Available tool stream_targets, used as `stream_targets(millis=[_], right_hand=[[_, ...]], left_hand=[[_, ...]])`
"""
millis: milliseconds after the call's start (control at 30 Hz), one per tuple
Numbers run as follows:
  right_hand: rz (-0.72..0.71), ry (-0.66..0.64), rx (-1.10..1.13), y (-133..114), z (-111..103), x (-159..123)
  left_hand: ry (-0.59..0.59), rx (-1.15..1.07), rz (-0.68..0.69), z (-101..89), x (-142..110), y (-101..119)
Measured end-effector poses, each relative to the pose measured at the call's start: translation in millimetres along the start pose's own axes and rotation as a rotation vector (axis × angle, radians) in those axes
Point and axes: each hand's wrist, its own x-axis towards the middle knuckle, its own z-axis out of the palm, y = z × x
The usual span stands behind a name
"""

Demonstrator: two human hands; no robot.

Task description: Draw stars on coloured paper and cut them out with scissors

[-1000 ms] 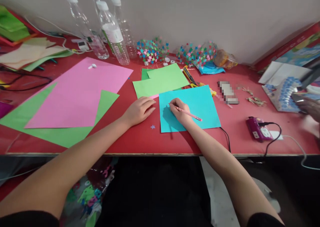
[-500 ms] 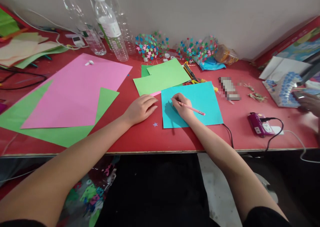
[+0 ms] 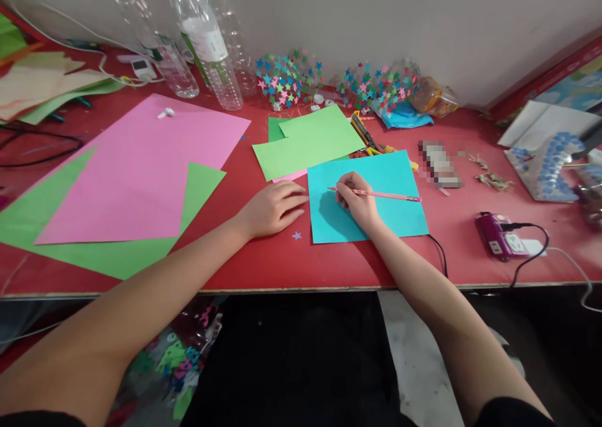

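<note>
My right hand (image 3: 360, 206) is closed around a pink pencil (image 3: 392, 195) over a turquoise sheet of paper (image 3: 399, 220). The pencil lies nearly level in the fingers, its tip pointing left over the sheet. Whether the tip touches the paper I cannot tell. My left hand (image 3: 270, 210) rests palm down on the red table (image 3: 263, 267), fingers stretched out, with the fingertips close to the sheet's left edge. It holds nothing. Just below those fingertips lies a small lilac star (image 3: 296, 236). Light green paper (image 3: 310, 142) lies behind both hands.
Large pink paper (image 3: 136, 163) overlaps green paper (image 3: 129, 258) at left. Clear plastic bottles (image 3: 211, 51) and star-covered clear pieces (image 3: 289, 79) line the wall. Yellow-handled pliers (image 3: 364, 129) lie behind the turquoise sheet; a purple power adapter (image 3: 501, 236) with cables sits right.
The pencil has swung from a slant down to the right to nearly level. My right hand has turned slightly. My left hand stays flat. A person's hand at the right edge has mostly left view.
</note>
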Motion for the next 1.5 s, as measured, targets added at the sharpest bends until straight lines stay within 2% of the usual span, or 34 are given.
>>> stream_targets(millis=[267, 400, 567, 833, 933, 1100, 1367, 1500], right_hand=[[0.075, 0.06, -0.024, -0.7, -0.5, 3.9], [0.075, 0.115, -0.036, 1.4, -3.5, 6.8], [0.112, 0.091, -0.004, 2.5, -10.3, 8.7], [0.12, 0.091, 0.106, 2.9, -14.0, 20.5], [0.164, 0.025, 0.083, -4.3, -12.1, 13.0], [0.12, -0.159, -0.032, -13.8, -10.8, -13.5], [0.146, -0.208, -0.109, -15.2, -8.7, -26.6], [0.101, -0.243, -0.116, -11.5, -5.1, -28.7]], left_hand=[[-0.096, -0.056, -0.027, -2.7, 2.1, -1.2], [-0.134, -0.057, -0.06, 1.8, 18.1, -5.5], [-0.101, -0.112, -0.114, 17.3, 38.6, -13.9], [-0.136, -0.13, -0.065, 19.1, 29.4, -12.5], [-0.165, -0.116, -0.057, 18.8, 29.1, -9.4], [-0.173, -0.103, -0.083, 21.5, 27.9, -4.5], [-0.173, -0.129, -0.123, 25.2, 24.3, -3.2], [-0.195, -0.126, -0.135, 24.4, 24.1, -3.0]])
